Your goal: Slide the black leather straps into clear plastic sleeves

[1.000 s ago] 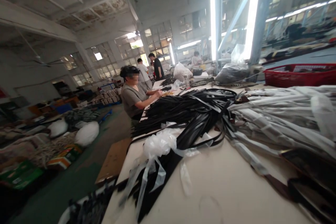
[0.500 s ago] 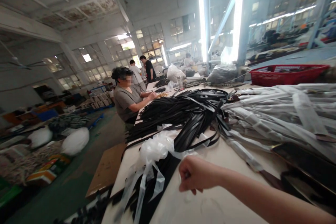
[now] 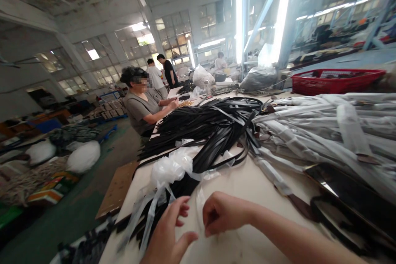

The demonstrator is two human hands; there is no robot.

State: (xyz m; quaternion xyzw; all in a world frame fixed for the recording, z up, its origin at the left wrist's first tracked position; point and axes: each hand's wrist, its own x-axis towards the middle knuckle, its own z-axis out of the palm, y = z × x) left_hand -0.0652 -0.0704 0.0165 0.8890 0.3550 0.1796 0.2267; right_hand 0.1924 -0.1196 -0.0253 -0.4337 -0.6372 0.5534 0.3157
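My right hand (image 3: 224,214) is closed in a pinch low over the pale table (image 3: 247,194); what lies between its fingertips is hidden. A thin translucent plastic strip (image 3: 200,204) runs right beside those fingers, and I cannot tell if they grip it. To its left, my left hand (image 3: 170,231) is open, thumb and fingers apart, nothing visible in it. Just beyond the left hand lies a crumpled bunch of clear plastic sleeves (image 3: 171,167), on top of black straps (image 3: 213,148) that pile up across the table.
Straps in white wrapping (image 3: 303,132) are heaped on the right, near a glossy black object (image 3: 343,189). A red basket (image 3: 337,82) stands behind them. Across the table's left side, a co-worker (image 3: 142,103) handles small things. A cardboard sheet (image 3: 116,189) leans by the left edge.
My left hand has come into view from below, open, beside the right. The right hand has shifted slightly left, still closed. The camera view has tilted down a little.
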